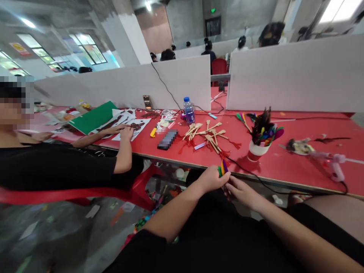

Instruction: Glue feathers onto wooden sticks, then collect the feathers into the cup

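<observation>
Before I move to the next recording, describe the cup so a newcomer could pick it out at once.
Find the red table, then the right-hand white partition. In front of it, near the table's front edge, stands a red-and-white cup. Unlike the pink glue gun lying to its right, it is upright and packed with dark feathers and colourful pieces.

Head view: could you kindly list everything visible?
Table: 1, red, middle
Partitions: 2, white, behind table
Cup: 1, white, red, table right
Feathers: several, dark, in cup
Wooden sticks: several, pale, table centre
Bottle: 1, blue, near partition
Phones: 2, dark, left of bottle
Glue gun: 1, pink, right
Board: 1, green, table left
Sheets: several, white, table left
Neighbour: 1, black top, left
Nearest chair: 1, red, left
Distant people: several, blurred, beyond partitions
Pieces: several, multicoloured, in left hand
Left hand: 1, bare, lower centre
Right hand: 1, bare, adjacent
</observation>
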{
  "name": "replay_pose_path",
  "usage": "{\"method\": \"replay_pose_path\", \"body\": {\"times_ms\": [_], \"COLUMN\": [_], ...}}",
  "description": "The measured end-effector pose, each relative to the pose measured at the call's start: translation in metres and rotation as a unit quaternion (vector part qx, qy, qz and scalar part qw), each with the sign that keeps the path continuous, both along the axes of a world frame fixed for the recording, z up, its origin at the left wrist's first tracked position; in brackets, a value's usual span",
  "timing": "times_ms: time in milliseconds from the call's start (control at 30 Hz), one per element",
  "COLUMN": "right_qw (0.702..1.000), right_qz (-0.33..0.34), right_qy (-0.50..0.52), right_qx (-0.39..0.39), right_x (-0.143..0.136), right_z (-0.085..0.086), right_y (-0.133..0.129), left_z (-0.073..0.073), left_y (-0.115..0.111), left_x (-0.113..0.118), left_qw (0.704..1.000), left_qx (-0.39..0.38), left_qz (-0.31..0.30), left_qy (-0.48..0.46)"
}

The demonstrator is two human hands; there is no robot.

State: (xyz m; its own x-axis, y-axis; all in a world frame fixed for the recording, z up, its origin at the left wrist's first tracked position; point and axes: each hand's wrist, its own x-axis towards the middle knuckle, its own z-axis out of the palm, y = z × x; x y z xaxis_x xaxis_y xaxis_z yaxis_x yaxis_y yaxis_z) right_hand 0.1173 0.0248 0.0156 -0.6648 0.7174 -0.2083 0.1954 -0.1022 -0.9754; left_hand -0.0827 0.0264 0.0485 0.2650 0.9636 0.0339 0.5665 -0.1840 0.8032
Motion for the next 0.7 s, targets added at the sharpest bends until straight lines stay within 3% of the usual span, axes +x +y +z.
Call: {"method": "replay_pose_path", "body": {"times_ms": [167, 333, 500, 567, 700], "right_qw": [0.999, 0.985, 0.927, 0.912, 0.904], "right_qz": [-0.037, -0.047, -0.032, -0.025, -0.029], "right_qy": [-0.023, 0.040, 0.156, 0.180, 0.201], "right_qx": [0.002, -0.162, -0.339, -0.367, -0.376], "right_x": [0.011, 0.017, 0.027, 0.030, 0.029], "right_z": [-0.018, -0.019, -0.015, -0.014, -0.012], "right_y": [-0.002, -0.015, -0.025, -0.023, -0.022], "left_z": [-0.012, -0.019, -0.027, -0.028, -0.030], "left_y": [0.002, -0.001, -0.006, -0.007, -0.012], "left_x": [0.027, 0.037, 0.037, 0.035, 0.033], "left_qw": [0.999, 0.998, 0.985, 0.972, 0.963], "left_qx": [-0.003, -0.013, -0.122, -0.154, -0.145], "left_qz": [0.038, 0.050, -0.034, -0.067, -0.090], "left_qy": [0.013, -0.027, -0.118, -0.164, -0.209]}}
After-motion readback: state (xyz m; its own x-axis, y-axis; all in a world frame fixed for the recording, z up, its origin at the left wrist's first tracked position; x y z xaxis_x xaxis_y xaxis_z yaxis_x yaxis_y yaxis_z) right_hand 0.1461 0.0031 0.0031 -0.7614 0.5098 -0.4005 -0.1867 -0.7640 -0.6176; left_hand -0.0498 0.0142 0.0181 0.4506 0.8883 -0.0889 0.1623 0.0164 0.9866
